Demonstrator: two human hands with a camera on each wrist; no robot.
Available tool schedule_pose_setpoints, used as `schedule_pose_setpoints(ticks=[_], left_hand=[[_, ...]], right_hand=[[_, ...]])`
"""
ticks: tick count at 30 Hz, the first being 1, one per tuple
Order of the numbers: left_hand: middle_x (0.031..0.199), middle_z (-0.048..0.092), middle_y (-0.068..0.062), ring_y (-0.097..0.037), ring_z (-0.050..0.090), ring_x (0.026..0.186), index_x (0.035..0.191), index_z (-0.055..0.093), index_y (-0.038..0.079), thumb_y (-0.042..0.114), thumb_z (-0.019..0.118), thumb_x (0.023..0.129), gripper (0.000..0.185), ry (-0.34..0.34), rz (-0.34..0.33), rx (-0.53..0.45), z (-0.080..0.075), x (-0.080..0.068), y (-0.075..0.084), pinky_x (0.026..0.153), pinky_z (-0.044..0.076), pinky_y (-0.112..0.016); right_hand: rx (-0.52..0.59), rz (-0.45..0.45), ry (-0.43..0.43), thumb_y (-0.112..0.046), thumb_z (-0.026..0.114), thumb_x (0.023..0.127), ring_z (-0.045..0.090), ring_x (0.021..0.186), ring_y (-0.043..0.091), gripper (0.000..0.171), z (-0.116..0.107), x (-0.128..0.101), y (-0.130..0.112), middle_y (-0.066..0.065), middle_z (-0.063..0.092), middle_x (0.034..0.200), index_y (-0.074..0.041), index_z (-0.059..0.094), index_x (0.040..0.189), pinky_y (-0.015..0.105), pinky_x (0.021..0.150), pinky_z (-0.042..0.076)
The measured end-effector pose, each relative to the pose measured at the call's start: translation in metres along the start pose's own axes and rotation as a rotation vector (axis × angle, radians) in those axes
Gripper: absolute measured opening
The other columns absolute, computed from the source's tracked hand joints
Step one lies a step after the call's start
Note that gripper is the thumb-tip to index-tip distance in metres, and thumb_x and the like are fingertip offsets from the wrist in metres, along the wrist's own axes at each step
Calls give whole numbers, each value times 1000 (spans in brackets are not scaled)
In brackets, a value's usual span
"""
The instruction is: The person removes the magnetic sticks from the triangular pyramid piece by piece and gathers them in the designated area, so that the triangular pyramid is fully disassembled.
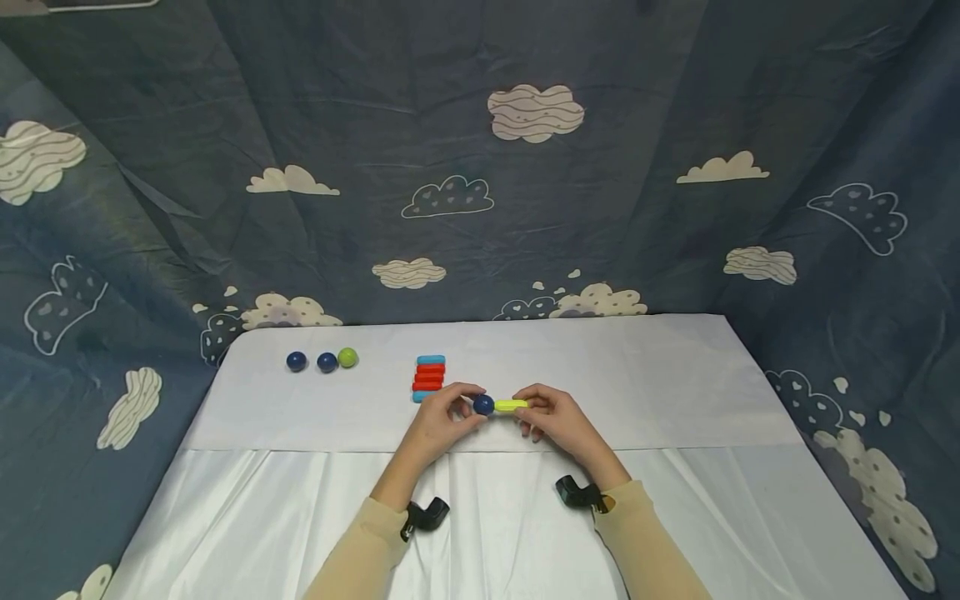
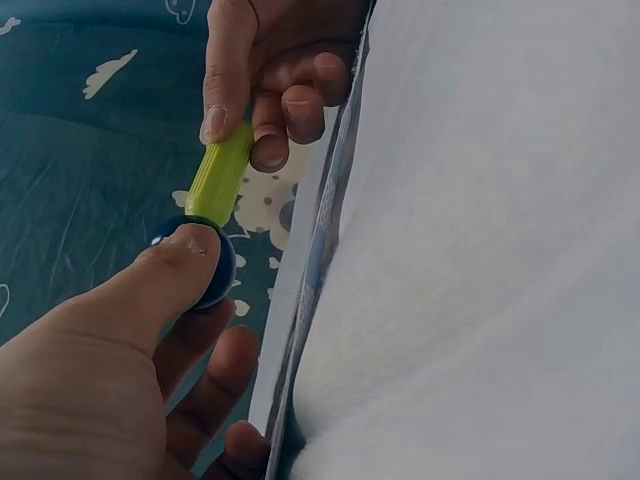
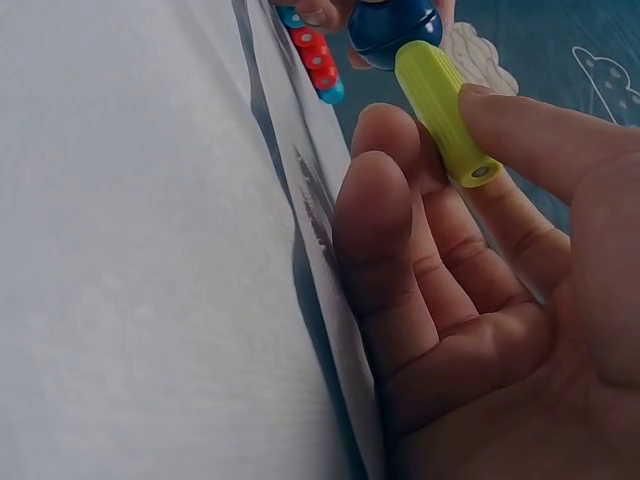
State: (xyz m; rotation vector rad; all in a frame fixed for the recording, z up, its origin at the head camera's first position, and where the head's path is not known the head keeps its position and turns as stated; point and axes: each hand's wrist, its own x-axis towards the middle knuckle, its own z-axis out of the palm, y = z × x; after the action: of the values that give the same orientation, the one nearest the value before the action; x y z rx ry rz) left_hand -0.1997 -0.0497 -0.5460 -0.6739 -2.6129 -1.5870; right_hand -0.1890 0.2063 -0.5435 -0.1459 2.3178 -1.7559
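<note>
Between thumb and fingers, my left hand [image 1: 442, 423] pinches a dark blue ball [image 1: 483, 405]. My right hand [image 1: 558, 419] pinches a ribbed yellow-green rod [image 1: 511, 405] near its outer end. The rod's other end touches the ball, and both are held above the white table. In the right wrist view a small grey disc shows in the rod's near end [image 3: 480, 171]. From the left wrist view, the left thumb [image 2: 190, 245] covers part of the ball [image 2: 218, 280].
Red rods [image 1: 429, 377] and light blue rods [image 1: 431, 360] lie in a row just beyond the left hand. Two dark blue balls [image 1: 327, 362] and a green ball [image 1: 347, 357] sit at the back left. A cloud-patterned curtain [image 1: 450, 233] hangs behind the white table [image 1: 637, 375].
</note>
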Motion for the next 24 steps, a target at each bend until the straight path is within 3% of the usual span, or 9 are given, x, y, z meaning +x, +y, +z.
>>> schedule_pose_setpoints(ticks=[11, 24], left_hand=[[113, 76, 4, -9, 63, 83, 123, 75, 24, 21, 85, 92, 33, -16, -14, -18, 1, 0, -1, 78, 53, -26], [92, 71, 5, -11, 61, 80, 120, 76, 27, 24, 85, 92, 29, -61, -33, -52, 0, -2, 1, 73, 51, -24]], right_hand=[[33, -1, 17, -13, 73, 101, 66, 68, 16, 28, 0, 1, 1, 19, 74, 92, -1, 69, 126, 25, 58, 57], [42, 38, 68, -12, 72, 101, 67, 68, 17, 27, 0, 1, -2, 13, 74, 91, 1, 69, 124, 26, 59, 59]])
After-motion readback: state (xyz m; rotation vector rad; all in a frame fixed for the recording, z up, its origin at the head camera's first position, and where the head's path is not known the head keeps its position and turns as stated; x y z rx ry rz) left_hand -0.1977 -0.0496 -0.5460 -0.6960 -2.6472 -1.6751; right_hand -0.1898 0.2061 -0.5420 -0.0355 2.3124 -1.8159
